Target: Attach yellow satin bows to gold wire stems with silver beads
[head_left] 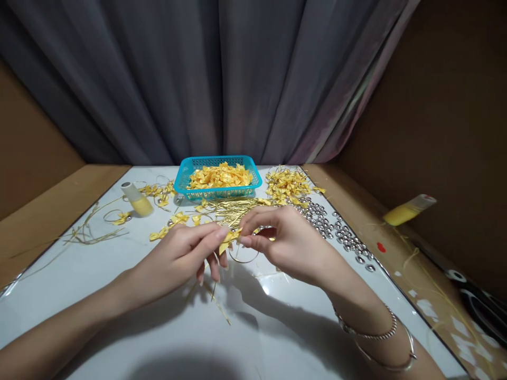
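Above the middle of the white tabletop, a small yellow ribbon bow [227, 243] is pinched between my two hands. My left hand [184, 252] grips its left side with thumb and forefinger, the other fingers curled below. On the bow's right side, the thumb and fingertips of my right hand [279, 232] close on it. A thin cord loop [244, 260] hangs under the bow, and loose gold cord ends [219, 304] stick out below my left fingers. Behind my hands lies a bundle of gold cords [229, 210], partly covered by the right hand.
A blue basket [180, 182] holds many yellow bows. More bows with cords [287, 184] are heaped to its right, near scattered silver metal rings [348, 235]. A yellow-filled bottle [138, 201] stands left; another bottle [410, 210] and black scissors [479, 311] are on the right.
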Motion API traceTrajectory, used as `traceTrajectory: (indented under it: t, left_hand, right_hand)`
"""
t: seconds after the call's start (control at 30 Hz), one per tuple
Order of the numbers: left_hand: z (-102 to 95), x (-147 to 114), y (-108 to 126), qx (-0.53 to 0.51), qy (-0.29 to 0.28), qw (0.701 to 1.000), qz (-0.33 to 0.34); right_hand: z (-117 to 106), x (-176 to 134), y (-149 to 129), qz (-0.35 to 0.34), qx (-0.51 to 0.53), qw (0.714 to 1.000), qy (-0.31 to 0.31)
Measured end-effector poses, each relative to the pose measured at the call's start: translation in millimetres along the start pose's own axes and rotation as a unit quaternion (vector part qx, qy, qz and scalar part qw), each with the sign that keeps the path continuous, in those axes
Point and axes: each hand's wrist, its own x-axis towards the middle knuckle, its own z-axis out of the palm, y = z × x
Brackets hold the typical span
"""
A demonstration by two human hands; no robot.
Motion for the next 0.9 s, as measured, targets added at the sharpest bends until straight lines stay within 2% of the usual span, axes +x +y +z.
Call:
traceTrajectory:
  t: [0.13, 0.3, 0.53, 0.9]
  left_hand:
    - [-1.6, 1, 1, -0.038, -0.015, 0.999, -0.007]
    - [-2.4, 0, -4, -0.005, -0.021, 1.000, 0.002]
    - [1.5, 0, -9, 0.139, 0.038, 0.985, 0.092]
    - [1.8, 1, -9, 0.128, 0.035, 0.988, 0.078]
  right_hand:
    - [-3, 2, 0, 0.032, 0.044, 0.998, -0.014]
    - [-3, 4, -1, 0.057, 0.078, 0.995, -0.020]
    - [0, 2, 0, 0.061, 0.043, 0.997, -0.014]
    - [2, -2, 0, 0.027, -0.014, 1.000, -0.001]
